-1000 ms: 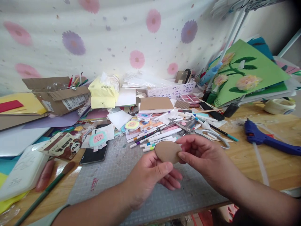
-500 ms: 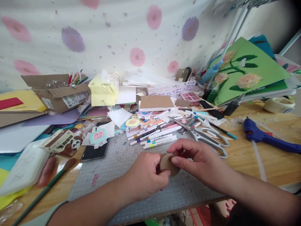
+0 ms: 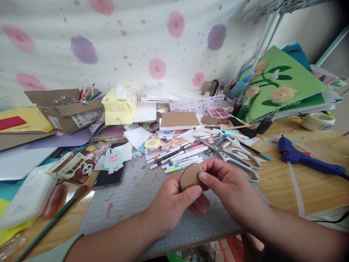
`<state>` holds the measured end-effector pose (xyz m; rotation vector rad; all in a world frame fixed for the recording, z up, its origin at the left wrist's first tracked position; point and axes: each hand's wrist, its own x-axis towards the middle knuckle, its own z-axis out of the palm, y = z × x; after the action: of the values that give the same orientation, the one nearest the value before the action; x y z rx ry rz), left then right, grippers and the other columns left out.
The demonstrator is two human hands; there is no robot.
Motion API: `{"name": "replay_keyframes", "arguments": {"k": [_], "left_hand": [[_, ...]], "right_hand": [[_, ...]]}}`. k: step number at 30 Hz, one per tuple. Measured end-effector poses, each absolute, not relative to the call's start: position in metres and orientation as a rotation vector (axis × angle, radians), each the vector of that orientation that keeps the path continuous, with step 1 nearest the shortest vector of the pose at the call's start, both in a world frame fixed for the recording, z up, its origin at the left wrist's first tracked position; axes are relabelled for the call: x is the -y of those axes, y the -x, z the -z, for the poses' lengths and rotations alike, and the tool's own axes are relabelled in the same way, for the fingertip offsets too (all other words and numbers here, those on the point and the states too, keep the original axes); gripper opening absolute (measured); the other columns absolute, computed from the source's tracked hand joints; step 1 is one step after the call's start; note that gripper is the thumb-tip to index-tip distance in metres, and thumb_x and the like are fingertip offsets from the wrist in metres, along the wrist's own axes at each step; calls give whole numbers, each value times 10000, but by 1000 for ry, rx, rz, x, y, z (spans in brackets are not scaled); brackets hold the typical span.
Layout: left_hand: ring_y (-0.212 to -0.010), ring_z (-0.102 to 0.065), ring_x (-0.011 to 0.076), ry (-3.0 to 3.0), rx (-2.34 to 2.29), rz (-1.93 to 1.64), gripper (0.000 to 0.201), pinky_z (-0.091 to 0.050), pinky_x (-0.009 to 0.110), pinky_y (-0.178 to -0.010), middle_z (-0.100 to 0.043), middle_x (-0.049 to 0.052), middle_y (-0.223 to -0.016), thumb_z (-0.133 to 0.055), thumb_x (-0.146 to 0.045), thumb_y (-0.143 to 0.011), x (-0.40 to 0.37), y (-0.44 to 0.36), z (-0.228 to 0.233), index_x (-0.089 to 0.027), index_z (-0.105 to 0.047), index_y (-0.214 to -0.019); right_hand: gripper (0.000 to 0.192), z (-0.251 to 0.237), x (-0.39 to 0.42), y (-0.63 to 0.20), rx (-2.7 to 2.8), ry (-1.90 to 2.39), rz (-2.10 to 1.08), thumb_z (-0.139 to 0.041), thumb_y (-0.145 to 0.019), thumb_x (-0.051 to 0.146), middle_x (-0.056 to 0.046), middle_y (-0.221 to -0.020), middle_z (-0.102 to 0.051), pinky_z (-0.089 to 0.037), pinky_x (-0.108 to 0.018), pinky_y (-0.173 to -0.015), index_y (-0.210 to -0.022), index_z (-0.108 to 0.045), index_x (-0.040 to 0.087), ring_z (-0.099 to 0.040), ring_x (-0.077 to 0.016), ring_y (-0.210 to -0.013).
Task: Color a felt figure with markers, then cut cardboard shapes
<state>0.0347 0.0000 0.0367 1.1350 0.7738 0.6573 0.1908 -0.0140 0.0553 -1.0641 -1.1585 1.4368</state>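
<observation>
Since half a second earlier, both hands had lifted the brown cardboard oval (image 3: 191,176) slightly and turned it so more of its flat face showed; a full second back it had been held wider open to the camera, nearer the markers. At this moment the left hand (image 3: 174,203) cupped the piece from below, thumb pressed across its lower edge and the other fingers curled underneath, while the right hand (image 3: 226,185) pinched its right edge between thumb and forefinger, the remaining fingers folded loosely behind. The oval hung just above the grey cutting mat (image 3: 131,196), clear of the surface and close in front of the row of markers (image 3: 180,162). Scissors (image 3: 231,158) lay just beyond the right hand, and a blue glue gun (image 3: 305,160) rested well off to the right on the wooden desk (image 3: 313,189). A paintbrush (image 3: 54,214) lay far to the left, near a panda-printed packet (image 3: 73,167). The step in hand looked like checking or shaping the cut piece by feel. Any further bending or trimming would probably call for a steady two-handed grip on the edges, since thin card creases easily under uneven thumb pressure.
</observation>
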Motion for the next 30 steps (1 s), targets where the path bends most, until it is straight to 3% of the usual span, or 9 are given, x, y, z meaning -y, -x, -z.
{"name": "replay_keyframes", "arguments": {"k": [5,10,15,19,24,30], "left_hand": [[-484,-503,98,-1131,-747,-696,351,-407,190,-451,-568,-27,-594,-654,-448,-814,3,-38,-31,-154,-542,-969],[-461,-340,52,-1191,-745,-755,319,-271,165,-432,-411,-79,-524,-617,-450,-853,3,-38,-29,-170,-507,-745],[-434,-280,58,-1200,-740,-717,283,-221,199,-439,-350,-89,-466,-604,-410,-846,0,-31,-33,-147,-589,-743],[-412,-207,55,-1072,-742,-715,287,-178,212,-435,-310,-103,-433,-617,-427,-809,-4,-25,-39,-143,-622,-763],[-415,-196,55,-1048,-755,-674,311,-138,219,-429,-288,-99,-458,-653,-462,-748,-4,-25,-42,-163,-587,-696],[-412,-223,57,-1161,-745,-613,311,-156,224,-426,-310,-84,-472,-647,-460,-724,-5,-22,-47,-159,-594,-666]], "right_hand": [[179,-52,16,-187,1139,958,-1533,-618,-838,336,65,-545,-572,-471,-290,-503,-794,-487,222,-584,-143,-444],[196,-52,23,-180,1139,1036,-1463,-633,-817,367,42,-636,-587,-524,-333,-576,-795,-494,230,-624,-168,-547],[109,-53,15,-225,1790,1244,-852,-566,-858,320,-47,-850,-662,-514,-359,-735,-872,-604,218,-637,-219,-812],[284,-34,-2,-294,2062,1597,-70,-518,-867,382,-138,-993,-676,-492,-489,-838,-990,-664,172,-641,-331,-953],[497,-7,-16,-329,2213,1871,15,-515,-854,398,-197,-1131,-656,-524,-507,-831,-1258,-584,116,-659,-366,-970],[512,0,-28,-324,2195,1843,-27,-513,-827,341,-215,-1187,-659,-510,-523,-872,-1267,-595,92,-649,-390,-1017]]}}
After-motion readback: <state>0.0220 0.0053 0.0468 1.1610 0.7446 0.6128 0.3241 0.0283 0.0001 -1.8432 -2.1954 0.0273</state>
